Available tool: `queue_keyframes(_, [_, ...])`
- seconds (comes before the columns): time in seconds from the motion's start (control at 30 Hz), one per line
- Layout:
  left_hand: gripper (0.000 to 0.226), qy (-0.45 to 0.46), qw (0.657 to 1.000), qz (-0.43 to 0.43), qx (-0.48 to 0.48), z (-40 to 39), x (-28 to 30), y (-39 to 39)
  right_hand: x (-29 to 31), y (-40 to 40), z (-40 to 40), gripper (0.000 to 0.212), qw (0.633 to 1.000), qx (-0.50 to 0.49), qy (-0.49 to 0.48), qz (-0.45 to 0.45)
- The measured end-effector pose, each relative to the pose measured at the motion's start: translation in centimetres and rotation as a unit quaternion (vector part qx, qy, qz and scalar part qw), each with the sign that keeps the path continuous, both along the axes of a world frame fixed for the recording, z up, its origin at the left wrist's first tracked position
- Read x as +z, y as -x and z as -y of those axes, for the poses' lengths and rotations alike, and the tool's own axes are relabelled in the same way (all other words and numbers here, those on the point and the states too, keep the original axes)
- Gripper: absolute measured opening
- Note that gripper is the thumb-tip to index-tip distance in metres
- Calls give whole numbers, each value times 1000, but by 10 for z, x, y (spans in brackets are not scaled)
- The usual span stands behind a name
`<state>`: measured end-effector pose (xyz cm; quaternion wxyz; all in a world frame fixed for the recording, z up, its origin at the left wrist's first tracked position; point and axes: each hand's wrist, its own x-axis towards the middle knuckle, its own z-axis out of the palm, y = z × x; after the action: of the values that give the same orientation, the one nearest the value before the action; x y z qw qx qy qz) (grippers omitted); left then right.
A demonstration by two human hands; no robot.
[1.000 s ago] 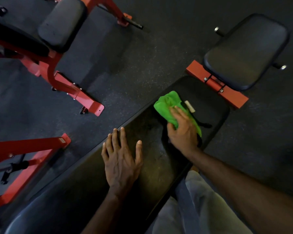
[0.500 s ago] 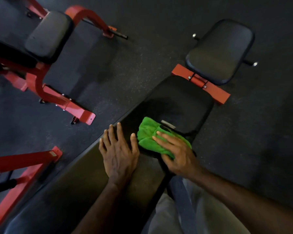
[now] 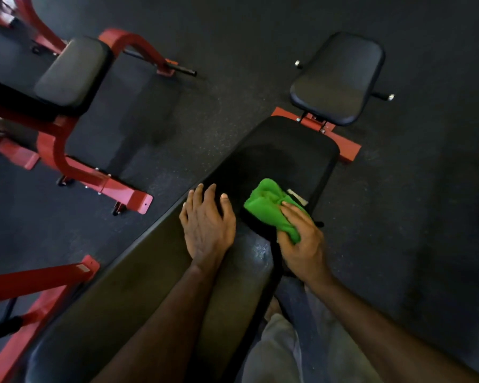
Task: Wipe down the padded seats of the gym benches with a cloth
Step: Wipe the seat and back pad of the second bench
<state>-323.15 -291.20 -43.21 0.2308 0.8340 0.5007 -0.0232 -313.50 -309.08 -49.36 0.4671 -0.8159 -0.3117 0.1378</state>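
Floor (image 3: 398, 244): dark speckled rubber matting; all the benches are stood on it.
Long bench pad (image 3: 155, 286): black padded cover, run diagonally from lower left toward the upper right; judged firm foam under a smooth skin, fixed to its frame, so only pressing and rubbing are called for. A pale scuffed patch is seen beside the right wrist.
Seat pad (image 3: 282, 158): the black square section at the far end of the same bench; a darker patch is seen on it, possibly damp, not certain.
Far bench seat (image 3: 340, 76): a separate black pad on a red frame (image 3: 343, 146), beyond the seat pad; judged not yet wiped.
Left bench seat (image 3: 72, 73): black pad on a red frame, upper left, well apart from the hands.
Left hand (image 3: 206, 228): laid flat on the long bench pad, fingers spread and straight, nothing held; judged a brace.
Right hand (image 3: 302, 239): fingers curled over the cloth, which is grasped and pressed onto the near right part of the seat pad.
Cloth (image 3: 268, 205): bright green, bunched; judged light, soft and limp, with good grip on the cover. Best held wadded under the palm, as here.
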Motion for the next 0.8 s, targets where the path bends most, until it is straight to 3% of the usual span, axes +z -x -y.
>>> queue_keyframes(0.07, [52, 17, 1000, 24, 10, -2, 2, 2, 14, 42, -10, 43, 998, -29, -2, 48])
queue_keyframes(0.2, [38, 111, 983, 135, 64, -14, 13, 9, 30, 64, 12, 53, 986, 156, -28, 57])
queue_keyframes(0.23, [34, 134, 974, 165, 82, -19, 17, 13, 29, 50, 15, 56, 984, 164, -12, 62])
queue_keyframes(0.3, [28, 129, 972, 182, 67, -31, 26, 26, 23, 31, 12, 55, 997, 75, 4, 20])
queue_keyframes(0.37, [27, 95, 982, 157, 33, -42, 30, 43, 32, 52, 0, 51, 999, -28, 33, 6])
queue_keyframes(0.4, [26, 79, 986, 142, 30, -47, 32, 52, 42, 76, -3, 49, 999, -29, 29, 23])
queue_keyframes(0.53, [25, 26, 995, 95, 30, -54, 33, 80, 74, 115, 22, 68, 978, 203, -29, 29])
queue_keyframes(0.6, [28, 14, 997, 74, 6, -51, 41, 94, 68, 90, 19, 69, 970, 239, -6, 34])
queue_keyframes(0.73, [48, 3, 1000, 25, -16, -40, 61, 115, 66, 100, -6, 55, 997, 59, 40, -16])
queue_keyframes(0.8, [55, -11, 1000, 3, 15, -38, 67, 123, 84, 142, -5, 57, 994, 107, -2, 23])
